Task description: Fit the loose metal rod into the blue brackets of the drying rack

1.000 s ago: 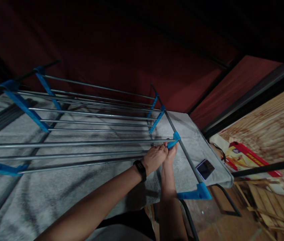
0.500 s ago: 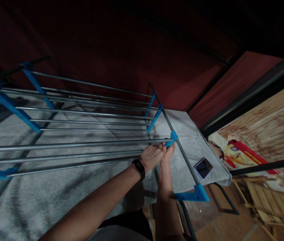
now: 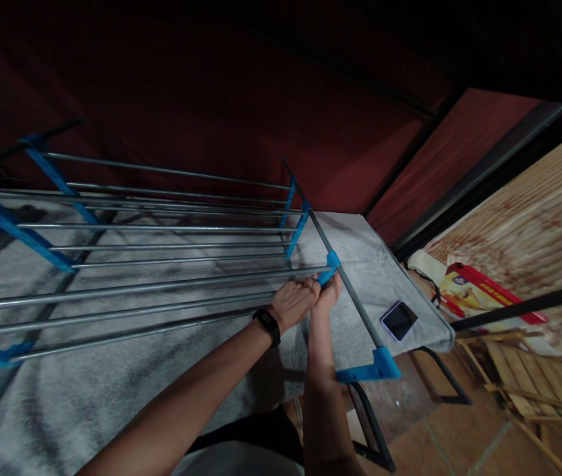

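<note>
A rack of grey metal tubes [image 3: 162, 286] and blue plastic brackets lies across the grey cloth-covered surface. My left hand [image 3: 295, 301], with a black band on its wrist, is closed around the right end of a tube. Pressed close beside it, my right hand [image 3: 329, 295] is closed on a blue bracket [image 3: 329, 264], which sits on the right upright pole [image 3: 353, 297]. The fingers overlap and partly hide the joint between tube and bracket. Below, another blue bracket [image 3: 380, 365] caps the pole's near end.
A phone [image 3: 399, 320] lies on the grey cloth [image 3: 127, 370] to the right. Beyond the edge are a red and yellow package [image 3: 484, 294], a folded wooden piece of furniture [image 3: 533, 377] and black metal legs [image 3: 452, 396]. A dark red panel [image 3: 211, 99] rises behind the rack.
The rack and both hands appear slightly farther left in view, along with the phone, as the camera view shifts. Both hands keep their grip at the same joint.
</note>
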The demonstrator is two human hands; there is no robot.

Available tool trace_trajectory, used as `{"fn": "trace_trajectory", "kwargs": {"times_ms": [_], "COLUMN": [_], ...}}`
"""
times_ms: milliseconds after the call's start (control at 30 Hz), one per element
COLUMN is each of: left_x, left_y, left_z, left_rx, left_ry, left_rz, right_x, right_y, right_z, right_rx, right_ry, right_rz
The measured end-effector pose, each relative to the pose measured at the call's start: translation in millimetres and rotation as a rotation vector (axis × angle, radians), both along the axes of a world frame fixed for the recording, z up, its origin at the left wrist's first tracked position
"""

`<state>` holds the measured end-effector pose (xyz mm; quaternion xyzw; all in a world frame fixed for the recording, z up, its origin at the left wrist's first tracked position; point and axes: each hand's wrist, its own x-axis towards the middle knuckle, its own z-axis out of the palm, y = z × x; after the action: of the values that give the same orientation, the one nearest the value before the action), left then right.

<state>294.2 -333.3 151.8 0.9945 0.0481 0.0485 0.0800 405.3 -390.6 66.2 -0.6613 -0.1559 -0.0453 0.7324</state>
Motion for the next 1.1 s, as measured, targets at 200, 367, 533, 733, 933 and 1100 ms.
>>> {"fn": "trace_trajectory", "kwargs": {"times_ms": [200,367,533,733,933,1100], "left_x": [-1,-1,0,-1,3,3], "left_y": [4,5,5,2,1,2], "left_z": [7.7,15.2,16.6,18.0,30.3,30.2], "left_rx": [-0.032,-0.073,-0.084,-0.081,-0.081,-0.089], "left_ry": [0.018,0.032,0.027,0.027,0.034,0.023], "left_rz": [-0.017,-0.008,0.026,0.083,0.13,0.118], "right_x": [-37,-41,-37,-32,-32,-33], "right_y": [-20,-27,-27,-31,-29,-28], "right_z": [-10.6,-2.0,5.9,6.6,12.0,15.1], "right_rx": [-0.056,-0.368,-0.487,-0.472,-0.442,-0.415], "right_ry": [-0.042,-0.195,-0.206,-0.218,-0.194,-0.177], "right_rz": [-0.071,0.039,0.007,0.057,0.06,0.065]}}
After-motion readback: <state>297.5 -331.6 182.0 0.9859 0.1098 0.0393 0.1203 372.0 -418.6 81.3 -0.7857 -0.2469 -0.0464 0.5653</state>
